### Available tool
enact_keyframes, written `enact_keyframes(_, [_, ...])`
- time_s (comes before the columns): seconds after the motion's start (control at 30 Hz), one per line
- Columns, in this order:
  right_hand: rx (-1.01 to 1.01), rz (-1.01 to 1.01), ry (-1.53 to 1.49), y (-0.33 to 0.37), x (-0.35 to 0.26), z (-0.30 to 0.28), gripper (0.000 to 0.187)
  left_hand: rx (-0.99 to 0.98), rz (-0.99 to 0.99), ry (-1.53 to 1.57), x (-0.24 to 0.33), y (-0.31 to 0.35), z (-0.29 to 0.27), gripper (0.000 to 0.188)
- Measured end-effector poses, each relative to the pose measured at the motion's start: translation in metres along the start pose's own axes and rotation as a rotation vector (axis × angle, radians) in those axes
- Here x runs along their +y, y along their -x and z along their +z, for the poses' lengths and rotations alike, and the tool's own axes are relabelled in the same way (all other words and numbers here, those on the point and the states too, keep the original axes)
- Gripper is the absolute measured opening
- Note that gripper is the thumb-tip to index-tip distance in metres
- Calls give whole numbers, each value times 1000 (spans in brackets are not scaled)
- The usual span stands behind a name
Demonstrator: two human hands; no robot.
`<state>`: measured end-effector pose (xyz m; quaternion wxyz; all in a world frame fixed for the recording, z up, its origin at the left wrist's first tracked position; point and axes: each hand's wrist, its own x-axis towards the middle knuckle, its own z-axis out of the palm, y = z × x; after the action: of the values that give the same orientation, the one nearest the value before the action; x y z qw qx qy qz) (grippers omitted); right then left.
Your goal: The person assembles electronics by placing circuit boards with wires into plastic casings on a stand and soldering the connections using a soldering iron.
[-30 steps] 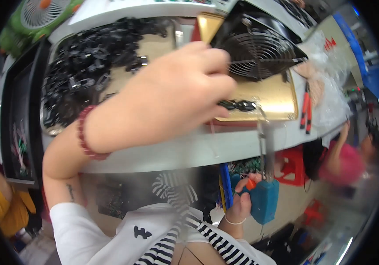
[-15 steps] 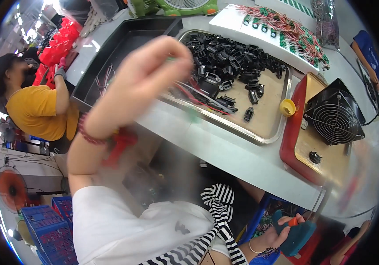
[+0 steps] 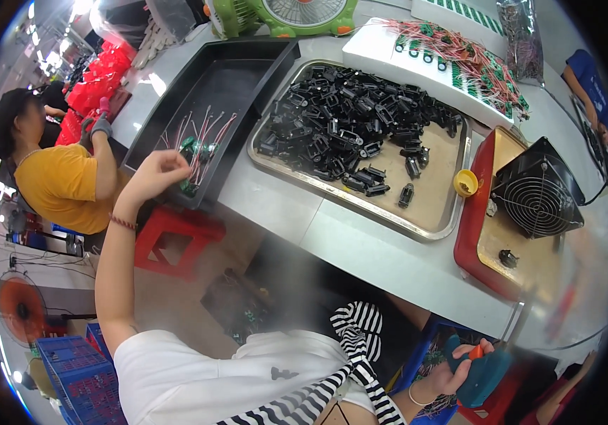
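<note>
My left hand [image 3: 157,175] is over the near corner of a black tray [image 3: 213,67] at the left, its fingers curled together. Its fingertips meet a cluster of small green circuit boards [image 3: 189,185] with red and white wires; what they pinch, if anything, I cannot make out. Low at the right, my right hand [image 3: 444,377] is wrapped round a teal hand tool [image 3: 484,379] with an orange part by the fingers. A thin metal-looking rod [image 3: 513,322] rises beside the tool. Between my hands, a metal-rimmed tray [image 3: 360,185] holds a heap of black plastic parts [image 3: 360,113].
A white foam box [image 3: 460,88] of wired boards stands behind the metal tray. To the right are a red tray [image 3: 468,244], a black square fan [image 3: 541,188] and a yellow cup [image 3: 465,183]. A red stool [image 3: 176,241] stands below; a co-worker in yellow [image 3: 60,180] is at the left.
My left hand has swung left and down from over the metal tray to the black tray. The wires and green blur at the metal tray's near edge are gone. My right hand barely moved.
</note>
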<state>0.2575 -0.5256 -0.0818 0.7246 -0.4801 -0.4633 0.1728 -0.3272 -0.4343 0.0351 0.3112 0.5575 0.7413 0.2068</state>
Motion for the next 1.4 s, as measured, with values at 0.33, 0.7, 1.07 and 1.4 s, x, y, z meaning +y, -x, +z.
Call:
enact_keyframes(0.33, [43, 103, -34, 9, -8, 8, 55, 200, 441, -507, 118, -8, 6, 14])
enact_keyframes(0.7, [44, 196, 65, 24, -26, -4, 58, -242, 1324, -504, 244, -80, 219, 12])
enact_keyframes(1.07, [140, 312, -5, 19, -21, -7, 62, -264, 1355, -346, 252, -82, 245, 14])
enact_keyframes(1.4, [81, 231, 93, 19, -21, -18, 56, 96, 881, -62, 288, -192, 192, 19])
